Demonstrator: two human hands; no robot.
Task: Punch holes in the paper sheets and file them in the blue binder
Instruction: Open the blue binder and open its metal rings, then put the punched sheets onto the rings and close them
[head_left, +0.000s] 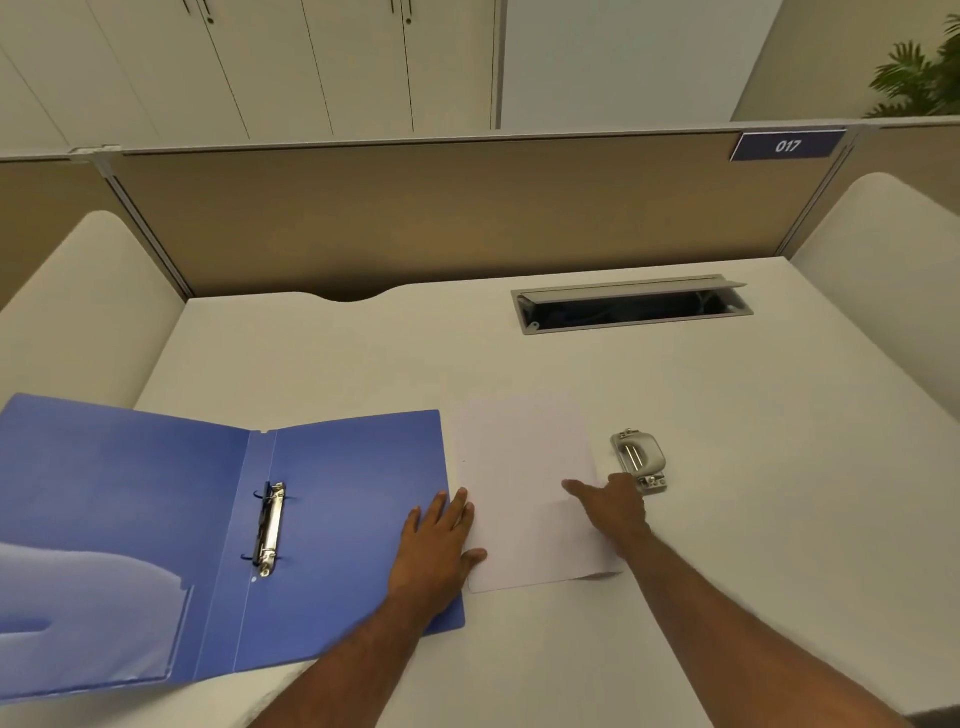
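The blue binder (337, 519) lies open on the tabletop (363, 353). The left hand (441, 540) rests flat on its edge. The right hand (613, 506) lies flat on the paper sheets (524, 467), by the hole punch (639, 460). Line the sheets up neatly first.

Two arms in shot, both bare skin all the way. L hand (436, 545): bare, four fingers + thumb all on show, seen from the back. L forearm (353, 660): bare from wrist to frame btm, lean, widening twd the edge. R hand (613, 506): bare too, back & knuckles visible, most fingers hidden behind it. R forearm (727, 613): bare, long, same build. Nails too blurry to read.
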